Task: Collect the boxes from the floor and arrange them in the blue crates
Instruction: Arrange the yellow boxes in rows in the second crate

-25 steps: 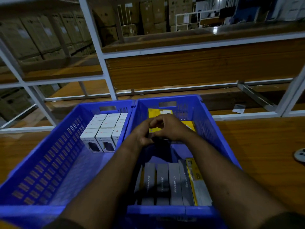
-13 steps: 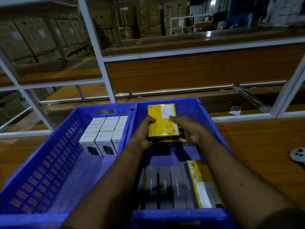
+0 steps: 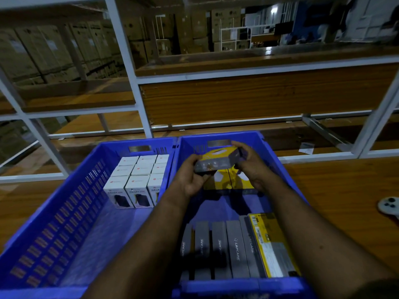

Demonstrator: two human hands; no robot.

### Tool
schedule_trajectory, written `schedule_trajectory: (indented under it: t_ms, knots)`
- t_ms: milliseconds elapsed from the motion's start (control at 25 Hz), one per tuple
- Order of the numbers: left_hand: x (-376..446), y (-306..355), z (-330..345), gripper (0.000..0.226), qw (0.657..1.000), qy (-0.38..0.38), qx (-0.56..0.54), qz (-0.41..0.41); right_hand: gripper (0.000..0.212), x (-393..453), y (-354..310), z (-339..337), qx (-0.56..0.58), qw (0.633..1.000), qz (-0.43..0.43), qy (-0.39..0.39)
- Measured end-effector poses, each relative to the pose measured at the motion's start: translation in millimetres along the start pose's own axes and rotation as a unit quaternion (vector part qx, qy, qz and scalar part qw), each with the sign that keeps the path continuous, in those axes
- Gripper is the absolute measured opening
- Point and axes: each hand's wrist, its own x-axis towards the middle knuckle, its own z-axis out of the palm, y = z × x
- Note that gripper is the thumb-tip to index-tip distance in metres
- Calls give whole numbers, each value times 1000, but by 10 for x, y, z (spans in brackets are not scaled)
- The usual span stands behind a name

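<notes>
Left hand (image 3: 192, 180) – right hand (image 3: 251, 167) | gripping yellow box (image 3: 218, 161) | over right crate (image 3: 278, 156)

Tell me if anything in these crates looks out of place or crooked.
Mostly tidy. The white boxes sit in neat rows in the left crate. In the right crate, one yellow box stands among the grey boxes, breaking the row. The box held in both hands is tilted, not yet placed.

Two blue plastic crates (image 3: 133, 145) are sitting side by side on the brown wooden shelf board (image 3: 336, 186), with a round grey thing (image 3: 388, 207) lying near its right edge.
</notes>
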Motion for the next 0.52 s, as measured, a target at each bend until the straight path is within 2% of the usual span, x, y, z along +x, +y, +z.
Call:
schedule_trajectory:
  t_ms: [80,160,200,320,400,520]
  knots:
    - [-24,-12,25,14,999,-10,41,-11,43,-33,-42,1,121,986,104,56]
    - [-23,-22,35,16,998,-4,63,-10,17,-95,-111,0,149,972,178,38]
    - [-8,-30,32,16,997,-1,70,-7,14,-111,-122,-13,147,968,203,9]
    - [115,-48,-14,20,996,4,87,16,23,-146,-85,-35,174,949,257,-54]
    - [171,-69,-18,28,995,0,101,15,30,-131,-43,-36,182,947,259,-49]
    - [150,-129,47,5,975,36,219,11,16,-69,19,-48,162,957,240,-2]
